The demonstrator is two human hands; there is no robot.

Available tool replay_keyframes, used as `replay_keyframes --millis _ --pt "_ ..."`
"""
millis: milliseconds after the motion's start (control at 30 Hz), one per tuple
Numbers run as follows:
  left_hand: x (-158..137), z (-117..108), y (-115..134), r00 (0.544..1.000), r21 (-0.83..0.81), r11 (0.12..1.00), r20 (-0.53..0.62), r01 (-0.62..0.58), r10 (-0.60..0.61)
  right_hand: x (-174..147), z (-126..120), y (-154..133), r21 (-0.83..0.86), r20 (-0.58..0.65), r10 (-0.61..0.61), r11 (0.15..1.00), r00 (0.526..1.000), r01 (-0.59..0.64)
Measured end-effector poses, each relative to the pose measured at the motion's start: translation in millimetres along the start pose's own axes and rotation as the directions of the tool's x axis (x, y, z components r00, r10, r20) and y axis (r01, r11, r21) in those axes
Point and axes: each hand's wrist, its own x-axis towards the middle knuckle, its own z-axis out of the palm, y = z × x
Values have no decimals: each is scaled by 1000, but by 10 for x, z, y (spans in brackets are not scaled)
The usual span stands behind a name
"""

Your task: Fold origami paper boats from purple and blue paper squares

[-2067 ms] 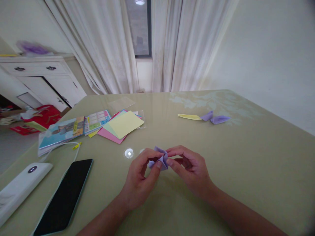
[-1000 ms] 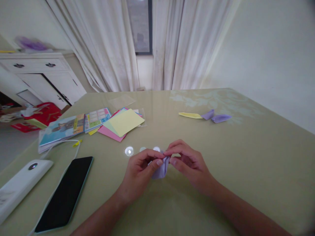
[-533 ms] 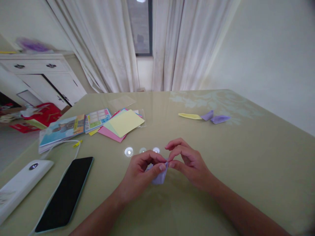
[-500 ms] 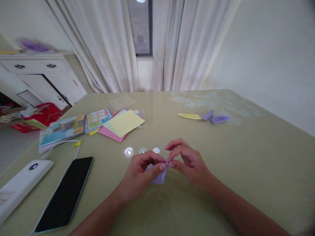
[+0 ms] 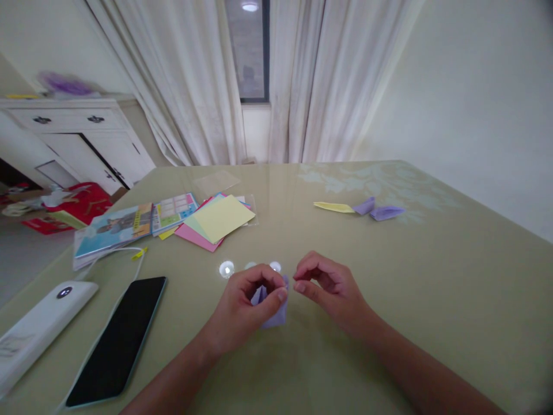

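Two bare hands work close together over a glossy, pale olive surface (image 5: 410,276), with one small folded piece of lilac paper (image 5: 276,317) between them. The left hand (image 5: 248,300) has its thumb and fingers pinched on the upper part of that piece, which hangs below the thumb; whether its lower edge meets the surface cannot be told. The right hand (image 5: 334,288) is just beside the paper's upper corner, fingers curled, a narrow gap between fingertips and paper; I cannot tell whether its thumb and forefinger meet.

With one hand alone bearing the piece, the likeliest trouble is a loosened pinch: the layers could spring apart or slip askew. Too hard a squeeze could crease the thin paper in the wrong place, and the thumb hides part of the folds, so a misaligned edge might go unnoticed. A hasty pull at the corner from the right hand could tear it.

Beyond the right hand lie a slim folded yellow paper strip (image 5: 334,207) and two folded purple paper shapes (image 5: 378,209), light enough, I judge, for a sleeve or draught to shift. Ahead of the left hand, a fanned stack of coloured square sheets (image 5: 224,219) could slide if knocked.
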Motion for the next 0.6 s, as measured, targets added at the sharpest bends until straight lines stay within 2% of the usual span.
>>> replay_keyframes --millis 100,200,433,533,600 --pt "12 6 -13 996 19 997 -43 -74 75 -35 41 -25 41 36 43 998 998 -45" --pt "27 1 -19 990 24 990 -34 -139 140 -62 70 -38 49 9 31 998 999 -31" --pt "11 32 -2 997 13 997 -15 -71 71 -70 108 -22 61 -45 80 995 996 -77" --pt "-7 48 -17 994 48 994 -15 -103 104 -74 117 -29 60 -37 87 995 996 -84" --pt "-8 57 -31 986 94 984 -57 -152 158 -77 124 -44 34 -24 61 998 998 -61"
